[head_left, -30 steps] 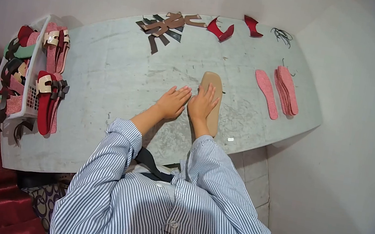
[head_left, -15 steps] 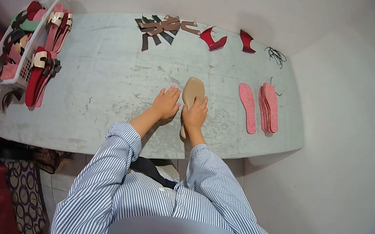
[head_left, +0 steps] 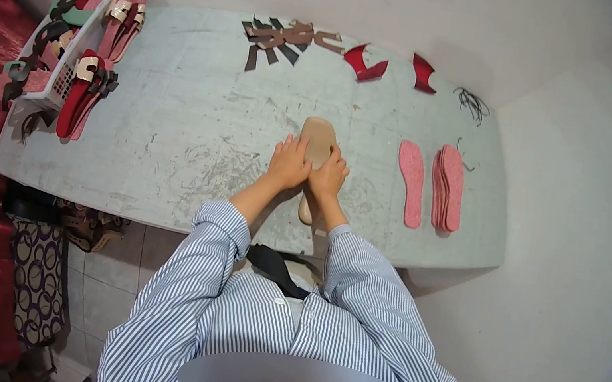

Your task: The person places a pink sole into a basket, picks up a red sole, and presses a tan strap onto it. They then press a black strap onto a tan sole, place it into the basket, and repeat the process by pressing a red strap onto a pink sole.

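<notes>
A beige shoe sole [head_left: 319, 133] with a squared toe lies lengthwise on the table in front of me, its toe pointing away. My left hand [head_left: 289, 164] grips its left side, with the thumb across the middle. On the opposite edge, my right hand [head_left: 329, 175] is closed around the sole, its thumb near the left one. My hands and wrists hide much of the sole's middle; its narrow heel end shows between my forearms.
Pink insoles [head_left: 449, 187] lie at right, one [head_left: 411, 184] apart. Brown and black strap pieces [head_left: 279, 39], red pieces [head_left: 365, 63] and dark cords [head_left: 471, 104] line the back. At left stand a white basket [head_left: 61, 81] of shoe parts and strapped soles [head_left: 82, 93].
My left hand has moved right, from the table beside the sole onto its left side. My right hand stays on the sole. The whole view has shifted slightly.
</notes>
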Tool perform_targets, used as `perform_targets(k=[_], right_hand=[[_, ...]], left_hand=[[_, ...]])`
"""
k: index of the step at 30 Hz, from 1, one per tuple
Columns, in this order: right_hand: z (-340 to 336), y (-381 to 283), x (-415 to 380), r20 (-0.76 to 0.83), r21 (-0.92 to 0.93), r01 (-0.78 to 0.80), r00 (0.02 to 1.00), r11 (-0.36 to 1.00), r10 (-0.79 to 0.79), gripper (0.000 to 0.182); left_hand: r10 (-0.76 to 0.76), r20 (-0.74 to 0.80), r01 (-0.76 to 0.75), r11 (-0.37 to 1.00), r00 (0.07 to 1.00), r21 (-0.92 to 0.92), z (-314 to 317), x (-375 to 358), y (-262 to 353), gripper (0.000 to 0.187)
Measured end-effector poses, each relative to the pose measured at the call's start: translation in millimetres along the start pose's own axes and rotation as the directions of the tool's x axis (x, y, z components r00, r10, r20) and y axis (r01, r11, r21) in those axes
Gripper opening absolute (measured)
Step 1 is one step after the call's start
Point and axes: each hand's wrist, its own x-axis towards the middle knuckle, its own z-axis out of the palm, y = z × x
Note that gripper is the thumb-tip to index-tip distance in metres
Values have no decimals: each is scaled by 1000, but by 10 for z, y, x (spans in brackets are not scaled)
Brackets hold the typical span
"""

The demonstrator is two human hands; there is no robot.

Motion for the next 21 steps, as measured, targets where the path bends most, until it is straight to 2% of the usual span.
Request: perform_targets(k=[2,3,4,5,6,7,8,10,11,13,14,16,17,19,21], right_hand=[[-55,-36,-32,-47,11,6,999,1000,-5,67],[-46,-10,-32,-77,86,72,995,994,-65,59],[-36,9,-4,-65,98,69,996,993,-63,59],[-8,42,34,-59,211,75,996,975,-64,54],[44,69,32,-52,320,69,997,945,-55,48],[58,22,35,-109,330,109,991,937,-77,40],[57,-38,42,-100,338,95,993,936,-64,40],[55,-166,105,68,482,-106,994,869,84,37],[60,-235,105,65,490,-105,994,865,85,37],[119,-349,111,59,529,-105,995,842,87,36],[153,-403,129,58,536,-105,994,838,87,36],[242,-491,112,65,584,-131,991,801,115,37],[298,-517,90,78,585,-150,989,797,129,37],[369,-600,91,57,603,-121,992,788,109,37],[434,-702,80,74,597,-148,989,788,129,37]], left_hand=[[18,-24,-17,1000,1000,19,-33,50,-14,61],[33,-21,-33,999,999,-25,-78,49,-3,62],[46,-9,-46,997,999,-67,-88,5,-15,63],[31,9,-30,998,999,-59,-91,-10,-46,63],[54,-49,-58,995,997,-87,-82,14,-89,64],[78,-109,-91,989,991,-113,-67,-1,-123,65],[73,-95,-84,991,993,-107,-64,-33,-146,65],[32,-167,-88,935,985,-344,-126,-7,-168,67],[37,-167,-92,937,985,-336,-159,-1,-154,67],[-101,-325,-60,890,940,-452,-110,16,-234,67],[-97,-325,-61,893,941,-445,-107,59,-315,67],[-231,-353,20,859,907,-511,-136,117,-469,59],[-237,-338,36,861,911,-507,-147,129,-579,59],[-333,-36,178,588,942,-789,-283,158,-754,48],[-314,-28,184,623,949,-760,-421,121,-889,44]])
